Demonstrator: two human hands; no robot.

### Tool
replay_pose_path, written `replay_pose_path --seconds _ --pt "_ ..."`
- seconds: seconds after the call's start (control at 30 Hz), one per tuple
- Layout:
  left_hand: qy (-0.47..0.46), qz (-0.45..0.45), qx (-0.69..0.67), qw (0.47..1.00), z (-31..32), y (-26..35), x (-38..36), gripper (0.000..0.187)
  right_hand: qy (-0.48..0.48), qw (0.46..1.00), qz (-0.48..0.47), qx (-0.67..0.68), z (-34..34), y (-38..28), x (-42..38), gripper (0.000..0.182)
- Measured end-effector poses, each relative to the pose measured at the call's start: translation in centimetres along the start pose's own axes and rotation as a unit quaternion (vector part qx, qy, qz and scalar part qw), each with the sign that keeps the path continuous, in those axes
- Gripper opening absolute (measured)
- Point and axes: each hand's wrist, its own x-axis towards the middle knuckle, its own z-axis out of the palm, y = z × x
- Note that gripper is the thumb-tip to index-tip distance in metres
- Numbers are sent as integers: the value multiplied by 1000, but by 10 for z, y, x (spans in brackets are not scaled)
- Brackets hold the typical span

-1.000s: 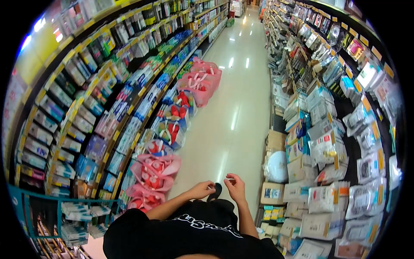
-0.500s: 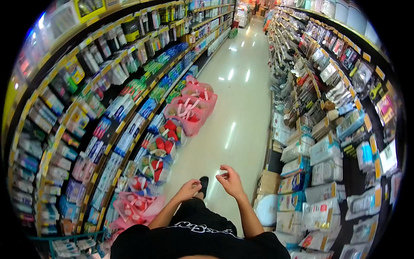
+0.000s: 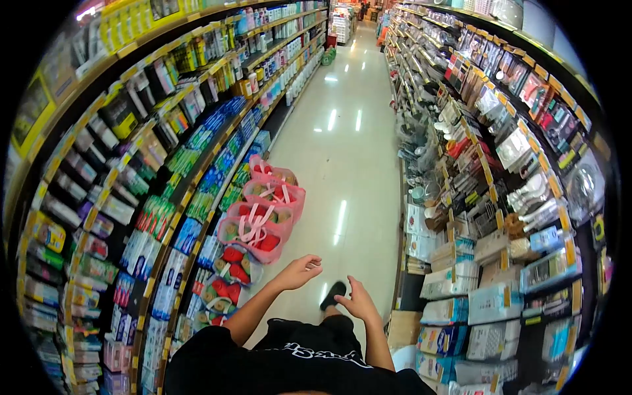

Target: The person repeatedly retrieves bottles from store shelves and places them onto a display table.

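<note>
My left hand (image 3: 301, 272) hangs in the air in front of my body, its fingers slightly curled and holding nothing. Opposite it, my right hand (image 3: 359, 301) is also empty, with thumb and fingers apart. Neither touches anything. Pink-wrapped bundles (image 3: 282, 224) with ribbons and red contents stand on the floor, left of my left hand. Closer to me are clear-wrapped bundles (image 3: 235, 264) with red and brown contents. A dark shoe (image 3: 334, 295) shows on the floor between my hands.
A pale glossy aisle floor (image 3: 349, 164) runs ahead. Shelves of boxed toothpaste-like goods (image 3: 139, 253) line the left side. Hanging kitchen utensils (image 3: 530, 191) and packaged goods (image 3: 494, 303) fill the right rack. Green items (image 3: 328, 56) stand farther along at the left edge.
The bundles and shelves have shifted lower in view as I move forward along the aisle. My left hand has risen and moved forward; my right hand has dropped back toward my body.
</note>
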Motion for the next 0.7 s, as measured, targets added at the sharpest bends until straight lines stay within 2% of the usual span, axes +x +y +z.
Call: replay_pose_path --seconds 0.03,0.1,0.17,0.23,0.33,0.4,0.43,0.53,0.63,0.7 --pt "2 4 13 1000 -6 -2 28 45 -56 998 38 -1 -14 8 24 82" --pt "11 11 36 999 -16 -18 79 46 -123 990 47 -47 -39 24 76 83" --pt "12 -42 52 998 -20 -44 123 46 -180 979 52 -83 -65 41 128 84" --pt "3 -108 60 992 -28 -34 163 48 -192 974 49 -111 -98 48 186 80" --pt "-10 -98 46 994 -39 -43 221 50 -176 975 13 -132 -139 53 279 78" --pt "-10 -139 10 990 -54 -14 256 51 -168 978 -4 -127 -163 49 338 80" --pt "4 -146 45 988 -60 -14 275 51 -171 975 -18 -140 -174 46 365 78" --pt "41 -132 53 989 -81 -24 334 51 -178 973 -88 -115 -197 39 445 78" --pt "35 -130 40 990 -111 -29 399 51 -186 970 -146 -57 -210 40 524 78" --pt "46 -153 32 987 -133 -36 449 51 -223 963 -124 -86 -221 42 576 78"
